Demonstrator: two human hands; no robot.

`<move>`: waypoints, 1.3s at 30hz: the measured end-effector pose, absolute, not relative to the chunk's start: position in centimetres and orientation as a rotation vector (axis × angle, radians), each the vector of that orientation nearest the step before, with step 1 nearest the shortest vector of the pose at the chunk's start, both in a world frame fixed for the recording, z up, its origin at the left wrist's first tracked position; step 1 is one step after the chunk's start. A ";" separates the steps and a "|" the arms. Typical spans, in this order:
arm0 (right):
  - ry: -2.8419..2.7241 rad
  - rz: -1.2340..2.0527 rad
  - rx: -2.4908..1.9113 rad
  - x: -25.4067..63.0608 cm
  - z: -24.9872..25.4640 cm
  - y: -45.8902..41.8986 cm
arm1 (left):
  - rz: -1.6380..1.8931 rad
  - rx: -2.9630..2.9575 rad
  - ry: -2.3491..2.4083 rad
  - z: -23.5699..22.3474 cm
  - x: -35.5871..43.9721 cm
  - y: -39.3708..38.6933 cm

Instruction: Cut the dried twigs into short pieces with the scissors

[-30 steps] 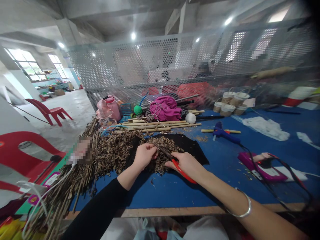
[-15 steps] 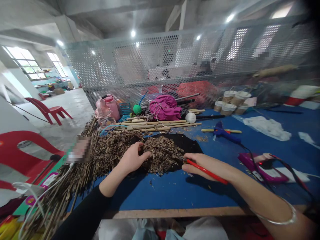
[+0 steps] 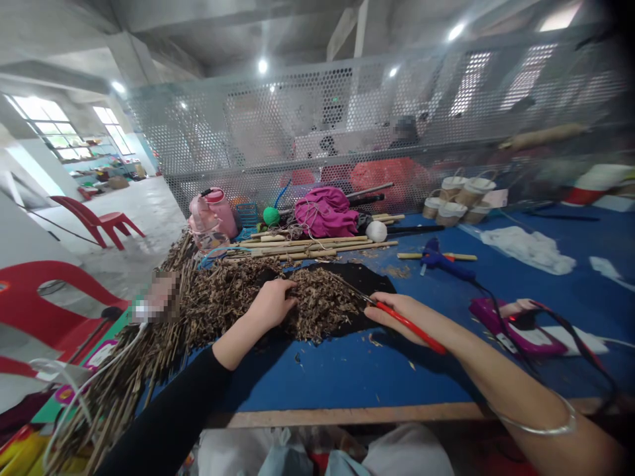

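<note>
My left hand (image 3: 272, 305) rests against the left side of a heap of dried brown plant bits (image 3: 320, 311), with thumb and forefinger apart. No object shows between them, though the other fingers are partly hidden. In my right hand (image 3: 399, 317) is a pair of scissors (image 3: 409, 325) with red handles; their blades point left, over the heap's right side. Under the heap lies a black cloth (image 3: 372, 277). A bundle of dried stalks (image 3: 149, 350) with crumbly heads stretches along the left of the blue table (image 3: 317, 383).
Bamboo sticks (image 3: 297, 249), a magenta cloth (image 3: 325, 211) and a pink bottle (image 3: 223, 215) lie behind the heap. To the right are a blue glue gun (image 3: 439, 261) with its cord, a purple box (image 3: 516, 327), white fluff (image 3: 528, 248) and several small buckets (image 3: 461, 198).
My right hand has drawn back to the right with the scissors, away from my left hand. My left hand moved left, its pinch loosening, then slightly right onto the heap.
</note>
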State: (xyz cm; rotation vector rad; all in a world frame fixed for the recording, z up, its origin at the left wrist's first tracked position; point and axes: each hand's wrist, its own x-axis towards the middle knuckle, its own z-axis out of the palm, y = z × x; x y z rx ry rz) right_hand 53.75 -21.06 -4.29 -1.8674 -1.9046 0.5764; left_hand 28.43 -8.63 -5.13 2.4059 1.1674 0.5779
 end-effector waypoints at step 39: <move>-2.210 0.436 -1.429 49.5 -9.5 -11.9 | 0.559 2.575 0.995 -8.6 31.5 -8.0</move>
